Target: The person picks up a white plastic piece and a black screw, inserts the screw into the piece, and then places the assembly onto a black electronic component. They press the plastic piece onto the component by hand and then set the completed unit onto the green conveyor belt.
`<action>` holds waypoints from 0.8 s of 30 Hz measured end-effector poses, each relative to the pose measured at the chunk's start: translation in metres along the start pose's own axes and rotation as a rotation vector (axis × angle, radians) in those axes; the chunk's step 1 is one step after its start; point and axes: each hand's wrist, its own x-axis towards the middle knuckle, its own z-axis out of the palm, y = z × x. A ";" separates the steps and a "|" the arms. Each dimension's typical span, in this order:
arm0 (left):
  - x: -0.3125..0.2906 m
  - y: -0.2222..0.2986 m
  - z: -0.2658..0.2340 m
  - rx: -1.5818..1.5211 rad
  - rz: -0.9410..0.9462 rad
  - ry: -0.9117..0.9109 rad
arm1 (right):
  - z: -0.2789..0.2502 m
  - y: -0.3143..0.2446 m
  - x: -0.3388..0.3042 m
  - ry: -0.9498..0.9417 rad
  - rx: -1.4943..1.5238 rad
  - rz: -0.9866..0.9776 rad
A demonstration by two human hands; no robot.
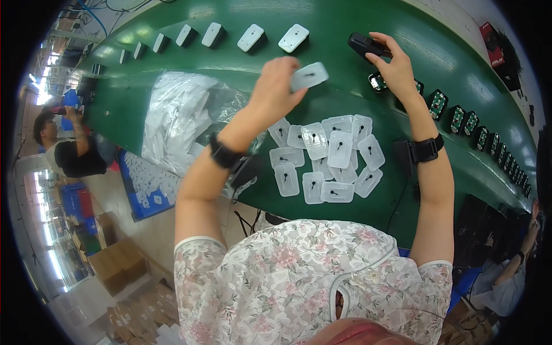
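Head view: a translucent white cover (pixel 310 76) is being pinched at the fingertips of the left hand (pixel 275 92). A black case (pixel 363 43) is being gripped between the thumb and bent fingers of the right hand (pixel 398 68), to the right of the left fingers. Just below the right fingertips, a circuit-board unit (pixel 377 81) is being supported by the green table (pixel 336 20). Loose covers (pixel 339 150) are being spread nearer the body than both sets of fingers, while white-topped units (pixel 250 38) are being kept in a row beyond the left fingers, trailing leftward.
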 end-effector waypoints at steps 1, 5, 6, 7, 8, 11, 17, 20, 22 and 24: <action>0.014 -0.003 0.017 0.052 0.074 0.028 | -0.002 0.000 0.001 -0.011 -0.025 0.008; 0.043 -0.004 0.054 0.121 0.105 -0.025 | -0.003 -0.007 -0.001 -0.070 -0.111 -0.035; 0.044 -0.005 0.056 0.120 0.119 -0.030 | -0.001 -0.010 -0.003 -0.101 -0.148 -0.089; 0.046 -0.004 0.057 0.115 0.136 -0.041 | 0.001 -0.012 -0.004 -0.129 -0.187 -0.135; 0.045 -0.004 0.056 0.112 0.134 -0.041 | 0.004 -0.013 -0.003 -0.131 -0.189 -0.134; 0.038 -0.004 0.046 0.018 0.141 0.036 | 0.014 -0.014 0.001 -0.234 -0.167 -0.173; 0.028 -0.017 0.041 -0.067 0.190 0.011 | 0.032 -0.015 0.013 -0.351 -0.208 -0.227; 0.026 -0.024 0.040 -0.049 0.163 -0.022 | 0.037 -0.015 0.015 -0.385 -0.218 -0.216; 0.024 -0.026 0.040 -0.030 0.132 -0.069 | 0.040 -0.014 0.015 -0.389 -0.232 -0.214; 0.024 -0.026 0.041 -0.016 0.134 -0.065 | 0.041 -0.014 0.014 -0.393 -0.246 -0.212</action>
